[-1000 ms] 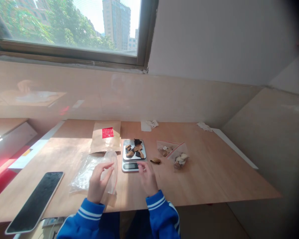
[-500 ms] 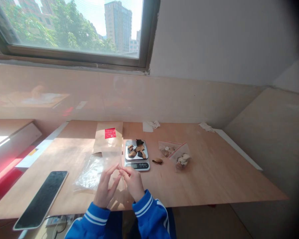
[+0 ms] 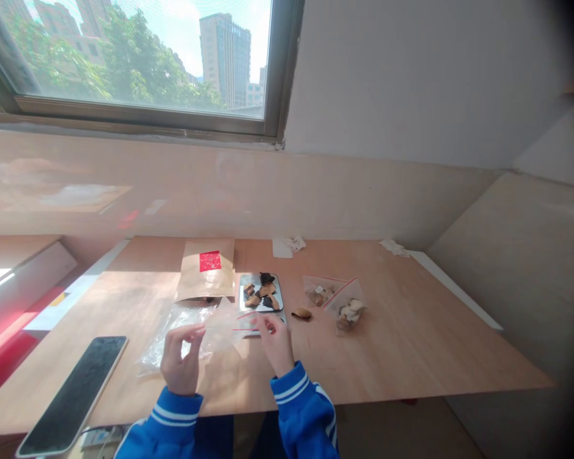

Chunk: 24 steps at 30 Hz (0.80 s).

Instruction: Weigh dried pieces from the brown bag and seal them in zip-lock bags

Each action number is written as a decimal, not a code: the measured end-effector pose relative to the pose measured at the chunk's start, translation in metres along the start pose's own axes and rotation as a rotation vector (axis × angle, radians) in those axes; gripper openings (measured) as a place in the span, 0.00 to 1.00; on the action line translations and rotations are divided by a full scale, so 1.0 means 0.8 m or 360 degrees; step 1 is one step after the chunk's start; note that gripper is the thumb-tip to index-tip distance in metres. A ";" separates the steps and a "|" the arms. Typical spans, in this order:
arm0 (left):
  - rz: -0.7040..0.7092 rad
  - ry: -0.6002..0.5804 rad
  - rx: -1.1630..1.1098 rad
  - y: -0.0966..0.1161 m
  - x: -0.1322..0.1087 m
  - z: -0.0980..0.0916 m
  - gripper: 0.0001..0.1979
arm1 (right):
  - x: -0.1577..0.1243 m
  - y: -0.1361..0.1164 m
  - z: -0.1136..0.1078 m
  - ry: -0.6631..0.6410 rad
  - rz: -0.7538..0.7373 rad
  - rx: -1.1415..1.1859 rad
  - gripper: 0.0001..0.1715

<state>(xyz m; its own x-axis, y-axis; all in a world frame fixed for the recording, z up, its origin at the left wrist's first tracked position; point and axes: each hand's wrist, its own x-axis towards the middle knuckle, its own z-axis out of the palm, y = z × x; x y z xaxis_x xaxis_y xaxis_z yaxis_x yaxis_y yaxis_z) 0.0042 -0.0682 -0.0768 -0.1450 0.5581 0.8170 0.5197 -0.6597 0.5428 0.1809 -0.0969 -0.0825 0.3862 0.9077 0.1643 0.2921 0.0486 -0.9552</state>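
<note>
My left hand (image 3: pixel 180 362) and my right hand (image 3: pixel 275 342) both grip a small clear zip bag (image 3: pixel 226 324) with a red seal strip, holding it stretched between them just above the wooden table (image 3: pixel 402 344). The right hand pinches the bag's mouth in front of a small digital scale (image 3: pixel 261 294). Several brown and black dried pieces (image 3: pixel 262 292) lie on the scale's metal plate. One more dried piece (image 3: pixel 301 313) rests on the table to the right of the scale.
A pile of clear bags (image 3: pixel 175 331) lies under my left hand. Behind it is a brown paper pouch (image 3: pixel 206 275) with a red label. Two filled zip bags (image 3: pixel 338 298) sit right of the scale. A phone (image 3: pixel 74 395) lies at the left front edge.
My hands met at the bag's mouth in front of the scale, then moved apart, left hand going left and right hand going right, with the bag now stretched flatter between them.
</note>
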 end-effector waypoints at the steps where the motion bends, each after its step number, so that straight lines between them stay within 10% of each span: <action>1: 0.0022 0.0009 0.0006 -0.003 -0.001 0.002 0.03 | 0.003 0.002 -0.005 -0.0069 -0.0046 0.0027 0.21; 15: -0.0195 -0.0065 -0.0435 -0.052 -0.036 0.068 0.12 | 0.051 0.060 -0.033 0.0229 -0.0366 -0.0923 0.13; 24: -0.0246 -0.0236 -0.0520 -0.050 -0.044 0.067 0.10 | 0.045 -0.010 -0.034 0.0359 -0.0612 -0.0411 0.16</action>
<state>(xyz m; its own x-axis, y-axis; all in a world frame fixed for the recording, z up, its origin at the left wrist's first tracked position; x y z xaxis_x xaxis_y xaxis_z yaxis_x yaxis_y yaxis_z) 0.0337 -0.0341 -0.1378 -0.0651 0.7144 0.6967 0.2022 -0.6742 0.7103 0.2163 -0.0763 -0.0627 0.3791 0.7306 0.5679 0.6458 0.2307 -0.7278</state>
